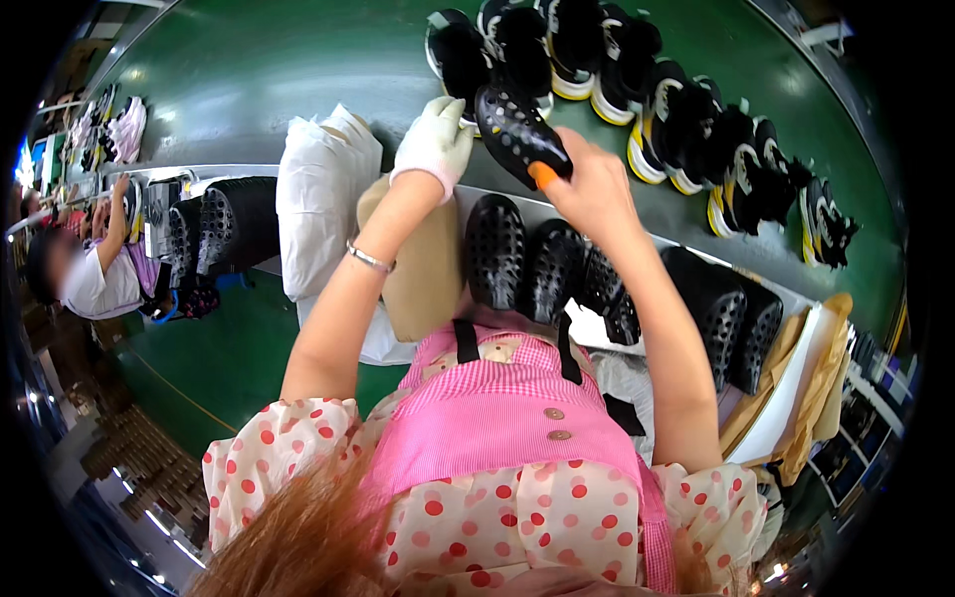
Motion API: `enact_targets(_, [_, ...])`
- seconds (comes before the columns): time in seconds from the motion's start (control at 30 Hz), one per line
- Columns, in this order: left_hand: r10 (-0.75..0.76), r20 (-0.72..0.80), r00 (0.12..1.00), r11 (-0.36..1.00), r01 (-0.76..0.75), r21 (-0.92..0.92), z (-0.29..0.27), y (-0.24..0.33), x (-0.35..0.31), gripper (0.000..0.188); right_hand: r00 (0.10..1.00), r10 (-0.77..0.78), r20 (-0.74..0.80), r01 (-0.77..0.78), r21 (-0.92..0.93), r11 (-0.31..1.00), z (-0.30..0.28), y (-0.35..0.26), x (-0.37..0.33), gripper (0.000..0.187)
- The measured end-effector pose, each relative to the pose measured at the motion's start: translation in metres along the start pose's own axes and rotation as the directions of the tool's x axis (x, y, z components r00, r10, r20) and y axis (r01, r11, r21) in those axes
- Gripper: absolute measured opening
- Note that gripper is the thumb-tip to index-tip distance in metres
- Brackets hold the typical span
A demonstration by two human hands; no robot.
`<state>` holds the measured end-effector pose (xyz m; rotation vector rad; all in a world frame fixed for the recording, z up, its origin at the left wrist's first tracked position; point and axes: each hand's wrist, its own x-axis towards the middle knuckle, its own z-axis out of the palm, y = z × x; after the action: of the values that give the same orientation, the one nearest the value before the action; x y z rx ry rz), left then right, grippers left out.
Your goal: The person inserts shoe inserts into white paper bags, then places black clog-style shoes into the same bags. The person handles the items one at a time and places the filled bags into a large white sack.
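My right hand (594, 189) grips a black perforated plastic shoe form (517, 129) by its near end. An orange cover sits on one of its fingers. The form slants over the near edge of the green bench, in front of the sneakers. A white glove covers my left hand (435, 144), whose fingers are closed at the near end of a black sneaker (460, 60) with a white sole. Part of that sneaker is hidden by the glove and the form. More black perforated shoe forms (495, 254) stand in a row at the bench edge, below my hands.
Several black sneakers (681, 124) with yellow and white soles line the green bench (378, 50). A white wrapped bundle (323, 209) and a tan piece (410, 264) stand left of the forms. Brown paper (811, 373) is at right. A co-worker (99, 269) sits far left.
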<state>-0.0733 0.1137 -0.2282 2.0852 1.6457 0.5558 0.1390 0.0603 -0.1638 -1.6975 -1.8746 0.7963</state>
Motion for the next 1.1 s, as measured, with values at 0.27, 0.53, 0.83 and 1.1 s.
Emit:
enact_targets(0.27, [0.064,0.256,0.965,0.995,-0.080,0.052,-0.001,-0.040,0.038,0.030,0.907,0.012,0.421,0.222,-0.502,0.836,0.012,-0.045,0.149,0.022])
enact_targets(0.53, [-0.047,0.382,0.923,0.997,0.018,0.079,0.016,-0.050,0.055,0.036,0.969,-0.002,0.248,0.152,-0.587,0.795,0.139,-0.010,0.202,0.018])
enact_targets(0.83, [-0.226,0.627,0.746,0.973,0.142,0.182,0.035,-0.047,0.100,0.037,0.933,0.064,0.354,0.075,-0.365,0.928,0.156,0.010,0.237,0.027])
enact_targets(1.1, [-0.189,0.549,0.814,0.971,0.073,0.226,0.028,-0.040,0.098,0.043,0.921,0.032,0.389,0.064,-0.231,0.971,0.156,0.010,0.229,0.024])
